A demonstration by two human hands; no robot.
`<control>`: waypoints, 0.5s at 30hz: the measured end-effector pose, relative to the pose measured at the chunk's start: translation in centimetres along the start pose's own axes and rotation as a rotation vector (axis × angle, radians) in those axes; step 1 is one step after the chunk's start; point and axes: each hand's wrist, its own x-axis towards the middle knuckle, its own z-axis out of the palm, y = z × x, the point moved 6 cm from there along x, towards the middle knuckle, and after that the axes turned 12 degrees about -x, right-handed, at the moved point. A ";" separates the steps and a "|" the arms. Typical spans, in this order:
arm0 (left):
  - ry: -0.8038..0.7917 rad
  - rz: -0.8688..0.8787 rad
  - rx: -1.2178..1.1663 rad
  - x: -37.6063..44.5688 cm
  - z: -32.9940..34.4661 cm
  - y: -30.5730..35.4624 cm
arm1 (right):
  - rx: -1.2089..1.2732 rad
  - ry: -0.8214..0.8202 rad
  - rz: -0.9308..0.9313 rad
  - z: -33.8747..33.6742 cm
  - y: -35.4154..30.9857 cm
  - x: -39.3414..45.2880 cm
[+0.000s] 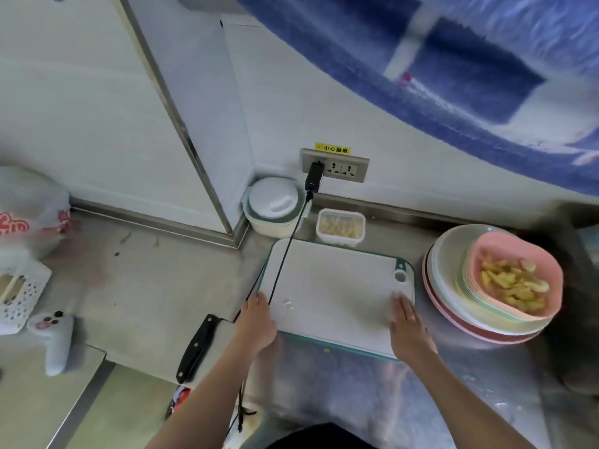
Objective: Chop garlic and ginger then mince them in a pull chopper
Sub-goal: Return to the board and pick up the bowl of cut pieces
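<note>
The steel counter [146, 286] carries everything. On it lies the white cutting board [337, 293], long side toward the person, likely being squared up for chopping. Right of it stands a stack of plates [447, 306] topped by a pink dish [492, 251] of yellowish ginger pieces [512, 286], kept within reach. In the corner behind the board sits the pull chopper [274, 205], lid on, apparently waiting for the mincing step. Just beside it is a small clear tub of garlic [340, 226]. A black-handled knife [197, 346] lies left of the board, unheld. The left hand [256, 322] rests on the board's left edge, the right hand [410, 328] flat near its right edge; both have straight fingers and grip nothing. A small pale scrap [288, 304] lies on the board.
</note>
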 end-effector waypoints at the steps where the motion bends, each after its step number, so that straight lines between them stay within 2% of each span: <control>1: -0.033 -0.005 0.004 0.3 0.1 -0.1 | -0.012 -0.008 -0.022 0.1 -0.1 0.1; 4: -0.086 -0.051 -0.064 1.2 0.2 -0.6 | -0.003 -0.027 -0.047 0.3 -0.2 0.1; 9: -0.068 -0.175 -0.184 1.8 -0.9 -1.3 | 0.063 -0.050 -0.047 0.9 -0.4 -0.7; 15: -0.073 -0.231 -0.280 1.7 -1.1 -1.7 | 0.143 -0.040 -0.069 2.2 -0.5 -2.4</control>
